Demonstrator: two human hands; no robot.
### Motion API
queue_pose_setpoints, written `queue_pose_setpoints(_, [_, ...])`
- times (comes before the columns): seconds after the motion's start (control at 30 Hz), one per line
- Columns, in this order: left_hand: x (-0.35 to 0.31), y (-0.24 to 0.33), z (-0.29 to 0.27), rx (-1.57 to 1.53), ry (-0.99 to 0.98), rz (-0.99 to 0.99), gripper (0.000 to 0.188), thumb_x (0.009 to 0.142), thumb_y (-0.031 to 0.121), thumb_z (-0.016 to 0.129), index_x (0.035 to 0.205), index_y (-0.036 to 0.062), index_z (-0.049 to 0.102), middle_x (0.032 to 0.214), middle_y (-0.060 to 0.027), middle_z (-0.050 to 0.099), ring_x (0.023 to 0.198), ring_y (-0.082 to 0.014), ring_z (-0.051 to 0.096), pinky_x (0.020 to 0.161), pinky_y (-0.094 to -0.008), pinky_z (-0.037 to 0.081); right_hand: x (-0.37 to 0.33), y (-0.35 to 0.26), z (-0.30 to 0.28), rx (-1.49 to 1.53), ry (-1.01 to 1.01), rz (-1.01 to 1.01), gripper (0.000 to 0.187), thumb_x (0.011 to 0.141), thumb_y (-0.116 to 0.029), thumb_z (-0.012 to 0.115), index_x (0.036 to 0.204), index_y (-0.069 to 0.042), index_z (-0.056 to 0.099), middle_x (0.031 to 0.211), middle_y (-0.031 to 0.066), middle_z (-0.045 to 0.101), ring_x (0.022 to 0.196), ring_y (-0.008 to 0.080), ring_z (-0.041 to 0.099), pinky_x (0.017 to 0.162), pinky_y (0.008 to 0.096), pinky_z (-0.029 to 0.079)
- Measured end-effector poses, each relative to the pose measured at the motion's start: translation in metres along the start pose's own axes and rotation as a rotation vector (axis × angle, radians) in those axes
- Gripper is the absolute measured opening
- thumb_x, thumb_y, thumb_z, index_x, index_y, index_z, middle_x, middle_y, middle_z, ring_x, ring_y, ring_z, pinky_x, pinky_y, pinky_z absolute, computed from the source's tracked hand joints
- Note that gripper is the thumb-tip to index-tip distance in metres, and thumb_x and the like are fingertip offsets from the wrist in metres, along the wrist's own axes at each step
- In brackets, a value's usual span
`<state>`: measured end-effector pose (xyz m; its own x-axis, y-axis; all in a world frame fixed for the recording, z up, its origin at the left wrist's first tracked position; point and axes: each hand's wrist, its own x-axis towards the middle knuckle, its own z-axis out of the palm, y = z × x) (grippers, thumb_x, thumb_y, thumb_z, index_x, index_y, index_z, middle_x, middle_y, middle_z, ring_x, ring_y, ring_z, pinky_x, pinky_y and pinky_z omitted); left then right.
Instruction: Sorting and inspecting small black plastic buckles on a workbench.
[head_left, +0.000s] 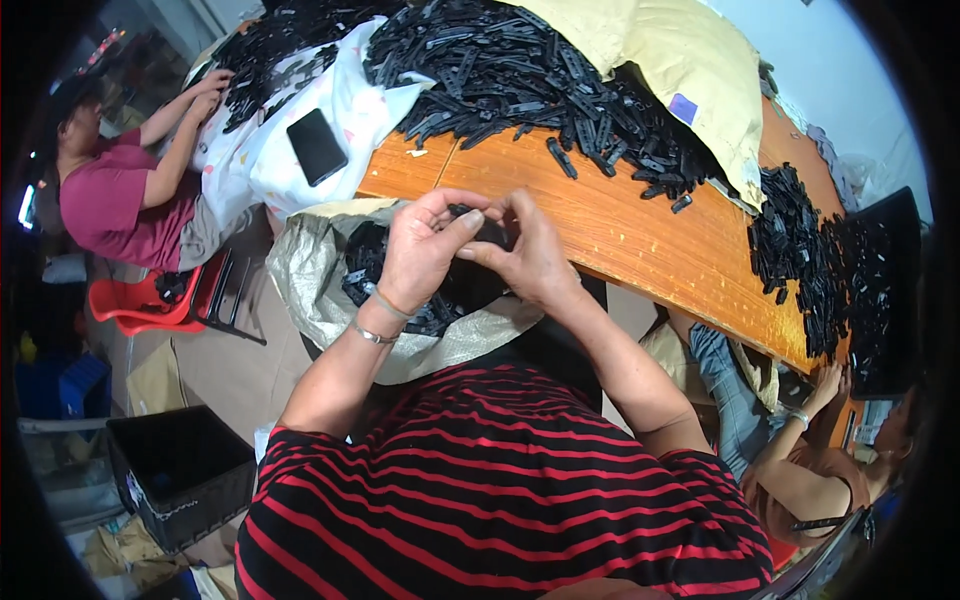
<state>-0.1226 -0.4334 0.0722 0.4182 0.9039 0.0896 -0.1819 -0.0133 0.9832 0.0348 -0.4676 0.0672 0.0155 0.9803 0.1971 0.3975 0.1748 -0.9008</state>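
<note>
At the left, a co-worker [120,195] in a dark pink shirt by a red chair [140,303], a black crate [205,500] on the floor, then a phone [316,147] on white cloth [268,165]. Near the middle, left hand [415,255] and right hand [537,262] together above an open woven sack [297,262] of black parts, around a small dark piece [460,210], partly hidden, pinched in the left; impossible to tell whether gripped in the right. Beyond and rightward, a large black heap [500,75] on the desk [640,235], a pale yellow sack [690,65], a smaller heap [790,235] and a second co-worker's hand [827,386].
</note>
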Motion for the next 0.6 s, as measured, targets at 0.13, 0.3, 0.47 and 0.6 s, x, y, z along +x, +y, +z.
queue_pose_setpoints(0.13, [0.001,0.01,0.014,-0.148,-0.058,0.06,0.028,0.088,-0.002,0.059,0.115,-0.0044,0.056,0.102,-0.009,0.067,0.092,-0.0106,0.063,0.082,-0.0238,0.051,-0.001,-0.001,-0.011,0.175,0.043,-0.009,0.033,0.074,-0.008,0.078,0.094,-0.001,0.054,0.084,0.0018,0.057,0.076,0.0079,0.054,0.069,0.0237,0.046])
queue_pose_setpoints(0.3, [-0.001,0.011,0.017,-0.035,-0.025,0.176,0.026,0.088,-0.001,0.06,0.114,-0.0046,0.058,0.101,-0.0084,0.068,0.09,-0.0094,0.063,0.081,-0.0227,0.051,0.002,0.001,-0.015,0.266,0.032,-0.085,0.033,0.074,-0.006,0.078,0.097,0.0,0.055,0.09,0.0042,0.062,0.083,0.0101,0.059,0.074,0.0251,0.049])
queue_pose_setpoints(0.47, [0.001,0.001,0.013,-0.302,-0.014,0.132,0.026,0.091,0.004,0.06,0.116,-0.0035,0.058,0.101,-0.0081,0.068,0.087,-0.0095,0.064,0.08,-0.0215,0.052,0.006,-0.006,-0.017,-0.066,0.073,-0.204,0.04,0.074,-0.011,0.08,0.104,0.0,0.057,0.093,0.0067,0.063,0.083,0.0131,0.061,0.073,0.0286,0.051])
queue_pose_setpoints(0.6, [-0.001,-0.002,0.01,-0.47,-0.007,0.046,0.028,0.093,0.007,0.059,0.119,-0.0035,0.057,0.103,-0.0084,0.067,0.087,-0.0102,0.064,0.079,-0.0225,0.053,0.001,-0.029,-0.02,-0.336,0.159,-0.272,0.044,0.071,-0.012,0.081,0.107,-0.001,0.059,0.089,0.0091,0.062,0.079,0.0183,0.062,0.068,0.0302,0.051])
